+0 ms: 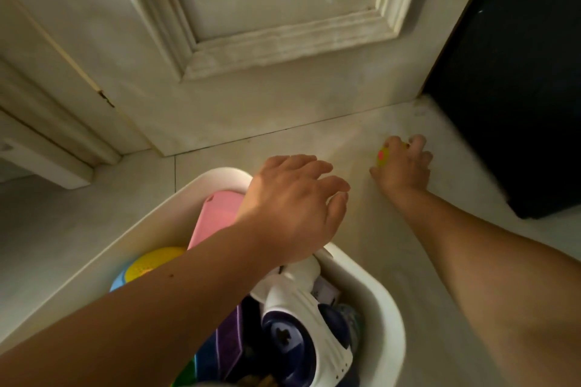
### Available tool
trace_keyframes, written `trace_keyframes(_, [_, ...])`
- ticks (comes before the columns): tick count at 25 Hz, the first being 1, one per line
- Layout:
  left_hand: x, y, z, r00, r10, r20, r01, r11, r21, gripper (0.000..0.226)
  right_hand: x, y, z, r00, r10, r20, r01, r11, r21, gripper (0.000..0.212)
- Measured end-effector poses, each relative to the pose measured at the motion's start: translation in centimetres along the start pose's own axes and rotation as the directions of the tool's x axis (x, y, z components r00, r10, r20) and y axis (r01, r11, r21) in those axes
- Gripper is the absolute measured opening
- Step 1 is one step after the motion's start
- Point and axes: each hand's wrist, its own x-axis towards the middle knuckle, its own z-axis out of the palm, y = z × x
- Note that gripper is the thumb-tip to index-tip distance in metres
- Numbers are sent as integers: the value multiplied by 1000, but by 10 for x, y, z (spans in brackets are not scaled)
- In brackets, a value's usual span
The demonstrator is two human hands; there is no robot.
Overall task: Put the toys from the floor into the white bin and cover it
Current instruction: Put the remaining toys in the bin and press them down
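Two arms are reaching over a pale tiled floor [78, 229] by a white panelled door [283, 88] and a dark cabinet [518, 72]. Fingers of the right hand [402, 166] are curling round a small yellow toy [383, 156] on the floor, mostly hidden; the left hand [292, 204] is hovering, fingers loosely spread, over the toy-filled white bin [386, 308].

Left hand [292, 207] relaxed, palm down; right hand [404, 168] extended, fingers [419, 142] gripping yellow toy [383, 156].
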Motion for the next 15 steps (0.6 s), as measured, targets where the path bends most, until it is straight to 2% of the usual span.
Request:
trace_keyframes(3, [-2,2,1,1000,8,10,-8,1000,3,58,-18,9,-3,999,-15,41,10,993,122,23])
trace_keyframes(5, [-1,1,-1,999,23,24,-23,1000,-5,57,-45,14,-20,997,69,40,-78,946,314,32])
trace_keyframes(7, [-2,1,-5,998,38,55,-38,999,7,54,-86,17,-44,997,58,53,-77,858,507,47])
trace_keyframes(9, [-6,3,-11,998,32,51,-31,999,-21,53,-124,16,-76,998,33,48,-55,788,614,55])
trace_keyframes(11, [-18,8,-19,999,-32,-13,28,971,-238,59,-151,9,-109,997,76,3,-61,776,627,53])
trace_keyframes(13, [-39,17,-33,992,-93,-86,46,899,-436,64,-176,-4,-142,992,106,-62,-43,770,637,49])
trace_keyframes(15, [-76,24,-55,990,-82,-114,20,887,-462,63,-209,-19,-178,988,56,-142,47,774,631,48])
